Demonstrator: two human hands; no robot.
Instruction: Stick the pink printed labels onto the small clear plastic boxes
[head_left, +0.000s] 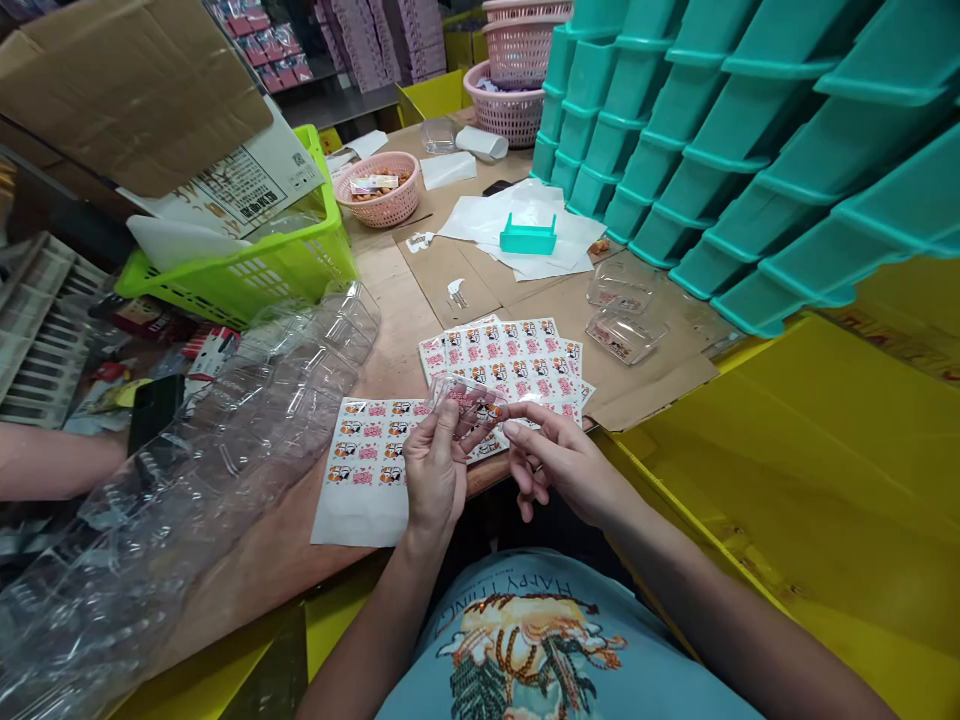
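My left hand is closed around a small clear plastic box, thumb on top. A red-lettered sticker with cartoon figures lies across the box face. At its right end, my right hand has thumb and forefinger pinched close together on the sticker's edge, other fingers loosely curled. Beneath my left hand is a partly used sticker sheet, its lower strip bare. Behind the box lies a pile of fuller sticker sheets. Two clear boxes with stickers rest to the right.
Nested clear boxes stretch along the left, by a green basket. Stacked teal bins rise at right above a yellow container. A teal piece sits on white paper. Another person's arm shows far left.
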